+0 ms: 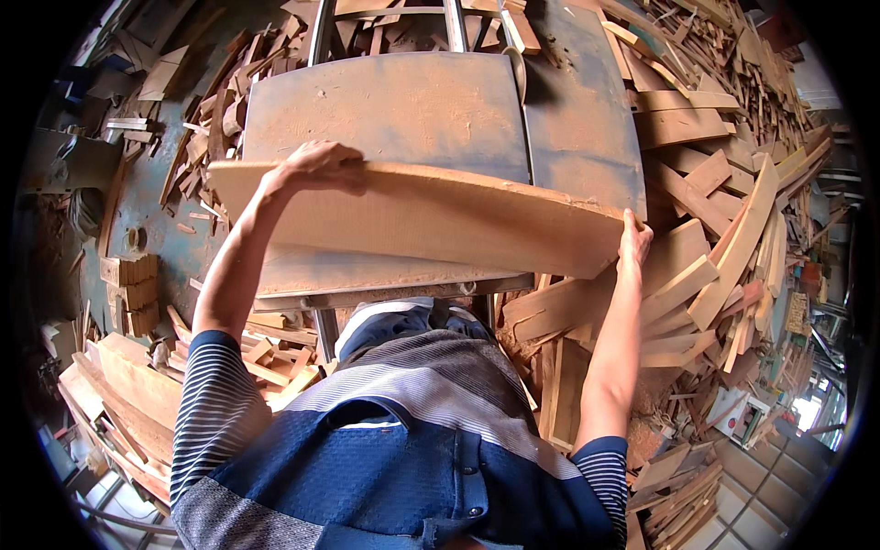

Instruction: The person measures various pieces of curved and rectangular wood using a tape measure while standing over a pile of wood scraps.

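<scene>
A long, wide wooden board (440, 215) stands tilted on its edge over the saw table (385, 96), slanting down toward the right. My left hand (321, 167) grips its upper edge near the left end, fingers curled over the far side. At the board's right end, my right hand (634, 238) clasps the corner, with the thumb on top. Sawdust coats the metal table top, and a narrow slot splits it into a wide left part and a narrower right part. The board hides the middle of the table.
A round blade-like disc (517, 73) sits at the slot's far end. Metal rails (456, 26) run beyond the table. Heaped offcuts (697, 183) crowd the right side, and more scraps (220, 137) lie at the left. Stacked wooden blocks (130, 291) and thick planks (137, 380) stand at lower left.
</scene>
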A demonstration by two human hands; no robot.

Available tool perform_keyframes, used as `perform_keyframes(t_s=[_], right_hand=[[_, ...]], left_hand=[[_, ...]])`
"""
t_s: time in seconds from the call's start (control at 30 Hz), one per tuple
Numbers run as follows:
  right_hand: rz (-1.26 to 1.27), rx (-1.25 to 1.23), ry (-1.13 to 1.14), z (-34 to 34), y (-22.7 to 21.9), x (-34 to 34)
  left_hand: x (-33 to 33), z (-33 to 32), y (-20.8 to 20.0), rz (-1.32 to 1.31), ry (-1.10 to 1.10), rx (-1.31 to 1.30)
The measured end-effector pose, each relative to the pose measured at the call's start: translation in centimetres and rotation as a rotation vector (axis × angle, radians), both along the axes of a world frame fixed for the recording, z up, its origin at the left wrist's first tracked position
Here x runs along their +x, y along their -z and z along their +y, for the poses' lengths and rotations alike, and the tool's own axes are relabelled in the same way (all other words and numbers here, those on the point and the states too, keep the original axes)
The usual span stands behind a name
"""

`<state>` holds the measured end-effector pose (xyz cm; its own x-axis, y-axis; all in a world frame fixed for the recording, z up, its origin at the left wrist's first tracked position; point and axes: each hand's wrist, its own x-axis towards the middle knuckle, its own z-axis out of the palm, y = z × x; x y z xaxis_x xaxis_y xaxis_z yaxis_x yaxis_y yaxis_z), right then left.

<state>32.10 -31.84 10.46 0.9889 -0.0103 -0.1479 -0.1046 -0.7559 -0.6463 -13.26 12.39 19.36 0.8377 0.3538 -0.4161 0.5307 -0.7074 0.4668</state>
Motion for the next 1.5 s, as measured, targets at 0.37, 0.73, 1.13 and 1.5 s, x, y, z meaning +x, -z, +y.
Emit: perform_keyframes(t_s=[0.37,0.73,1.13,1.5], right_hand=[[0.152,0.186,-0.002,0.2,-0.1,-3.3],[0.207,0.213,-0.204,-0.3,1.3,-4.0],[0.284,-0.046,-0.412,1.1,5.7,-2.0],[0.020,-0.214,-0.489,-0.1,8.7,-4.8]], left_hand=[[0.9,-0.9,3.8,-0.053,-0.075,0.189],[2.9,0.3,5.3,0.039,-0.142,0.127],[-2.3,-2.7,12.4,0.018,-0.255,-0.056],[-2.9,-4.7,14.2,-0.073,-0.293,0.004]])
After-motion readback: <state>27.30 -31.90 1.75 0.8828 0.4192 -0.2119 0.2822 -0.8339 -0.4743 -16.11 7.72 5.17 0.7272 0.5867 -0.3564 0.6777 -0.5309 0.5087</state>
